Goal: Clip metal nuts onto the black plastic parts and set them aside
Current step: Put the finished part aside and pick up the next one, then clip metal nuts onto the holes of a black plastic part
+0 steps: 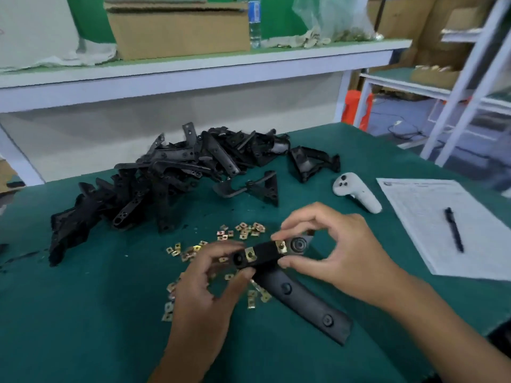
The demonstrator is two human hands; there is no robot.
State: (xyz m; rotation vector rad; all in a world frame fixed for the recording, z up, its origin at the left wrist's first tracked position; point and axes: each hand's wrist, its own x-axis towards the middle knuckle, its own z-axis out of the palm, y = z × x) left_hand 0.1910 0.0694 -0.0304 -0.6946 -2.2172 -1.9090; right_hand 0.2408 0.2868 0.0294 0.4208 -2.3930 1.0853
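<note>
I hold one black plastic part (266,254) between both hands over the green table. My left hand (206,283) pinches its left end, beside a brass clip nut (251,255) seated on the part. My right hand (331,252) pinches the right end, where a second clip nut (282,246) sits under my fingertip. Several loose clip nuts (243,230) lie scattered on the cloth under and beyond my hands. A long curved arm of the black part (307,302) extends toward the near right on the table.
A large heap of black plastic parts (154,186) fills the far left of the table (83,313). A white controller (356,193), a paper sheet (431,217) and a pen (453,229) lie at the right. A shelf with a cardboard box (179,31) stands behind.
</note>
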